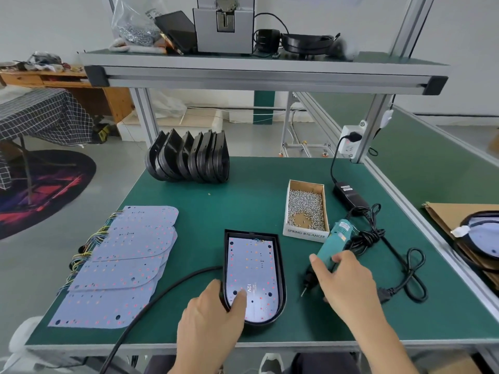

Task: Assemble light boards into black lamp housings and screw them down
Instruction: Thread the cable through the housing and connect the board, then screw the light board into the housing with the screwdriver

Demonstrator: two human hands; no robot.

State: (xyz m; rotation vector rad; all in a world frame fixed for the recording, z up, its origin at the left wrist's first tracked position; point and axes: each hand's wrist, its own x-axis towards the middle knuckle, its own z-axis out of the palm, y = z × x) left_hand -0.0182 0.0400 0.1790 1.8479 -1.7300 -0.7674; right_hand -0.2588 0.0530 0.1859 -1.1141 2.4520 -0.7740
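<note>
Black housing w/ light board lying under left hand, thumb pressing board; right hand gripping teal screwdriver beside it.

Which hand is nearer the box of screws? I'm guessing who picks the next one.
Right. The right hand grips the screwdriver just below the box of screws; the left hand holds the lamp housing, farther left.
</note>
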